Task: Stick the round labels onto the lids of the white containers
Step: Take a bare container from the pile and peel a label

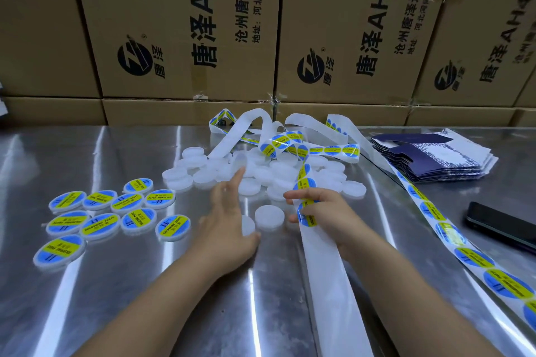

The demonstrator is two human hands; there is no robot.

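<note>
A steel counter (145,284) stands in front of a wall of stacked cardboard boxes (185,38) printed with black lettering.

1. Unlabelled white containers (261,174) lie in a loose pile at the centre rear of the counter. One single container (269,217) sits apart from the pile, between the two hands.
2. Labelled containers (127,201), each with a blue-and-yellow round label on its lid, lie flat in a group on the left side of the counter.
3. The left hand (229,217) is open, fingers straight and pointing towards the pile. It holds nothing. It is motion-blurred.
4. The right hand (324,211) grips the label strip (304,180), with fingers curled round it. The strip runs from the pile down through this hand; its bare white backing continues to the near edge.
5. A second strip (472,258), with labels on it, runs diagonally along the right side.
6. A stack of dark blue flat cartons (429,159) lies at the right rear. A black phone (499,226) lies near the right edge.
</note>
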